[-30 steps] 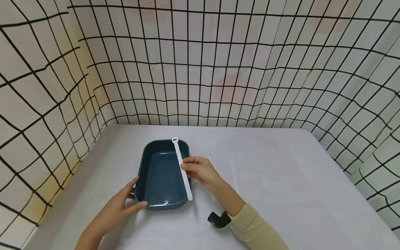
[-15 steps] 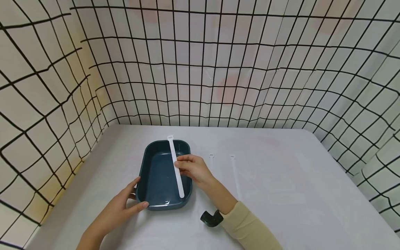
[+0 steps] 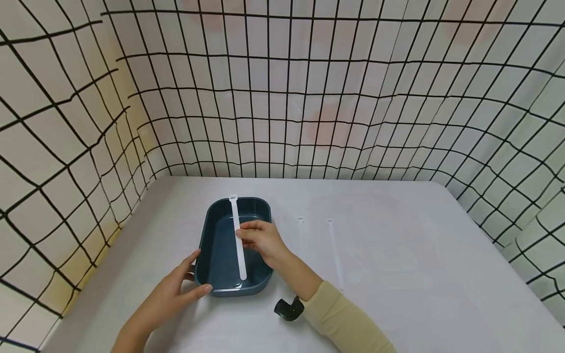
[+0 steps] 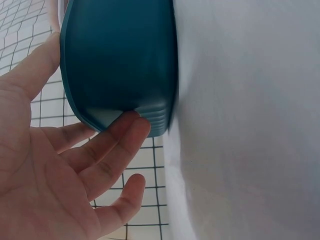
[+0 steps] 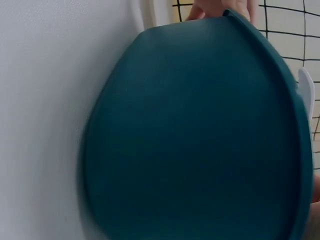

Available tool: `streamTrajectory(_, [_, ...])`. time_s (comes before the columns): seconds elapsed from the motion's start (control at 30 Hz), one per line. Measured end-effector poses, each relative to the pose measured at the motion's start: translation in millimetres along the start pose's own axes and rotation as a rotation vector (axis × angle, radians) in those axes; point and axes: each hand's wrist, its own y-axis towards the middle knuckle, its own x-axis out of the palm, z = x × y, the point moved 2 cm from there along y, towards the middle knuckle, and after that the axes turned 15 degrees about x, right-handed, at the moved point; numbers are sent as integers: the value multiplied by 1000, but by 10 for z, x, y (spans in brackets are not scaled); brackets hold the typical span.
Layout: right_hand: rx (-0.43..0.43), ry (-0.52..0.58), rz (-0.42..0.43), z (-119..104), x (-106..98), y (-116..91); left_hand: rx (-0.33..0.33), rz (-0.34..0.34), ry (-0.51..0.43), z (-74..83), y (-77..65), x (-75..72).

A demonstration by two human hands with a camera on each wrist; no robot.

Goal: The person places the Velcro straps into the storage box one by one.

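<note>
A dark teal rectangular dish (image 3: 222, 245) sits on the white-covered table. My left hand (image 3: 169, 294) holds its near left corner, thumb at the near rim and fingers against the outer left wall. In the left wrist view, fingertips (image 4: 135, 122) touch the ribbed wall and the little finger is free. Between right thumb and fingers I pinch a white strap (image 3: 235, 215) with a slotted head at its far end. This right hand (image 3: 262, 240) is over the dish's right side. Mostly the dish's outer wall (image 5: 190, 130) fills the right wrist view; the strap's tip (image 5: 306, 92) shows beyond the rim.
Two more white straps, a left one (image 3: 300, 219) and a right one (image 3: 334, 245), lie right of the dish, faint against the white cover. A black elbow-shaped piece (image 3: 289, 310) is beside the right sleeve. Black netting (image 3: 282, 117) stands behind and at both sides.
My right hand has moved left with the strap, from the dish's right rim to above its middle, and the strap stands more upright in view. The left hand keeps its place on the dish.
</note>
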Motion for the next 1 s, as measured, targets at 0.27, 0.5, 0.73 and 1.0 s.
streamTrajectory(0.27, [47,-33,24,37,108,85,1,10,-2,-7,1,21])
streamTrajectory(0.5, [104,-46,64,117,170,148,-29,-2,1,-2,5,13])
streamTrajectory(0.73, [132,-62,109,163,195,188,-2,3,-5,-12,14,10])
streamTrajectory(1.0, [204,-115,103,167,271,205,8,12,-19,-30,-6,1])
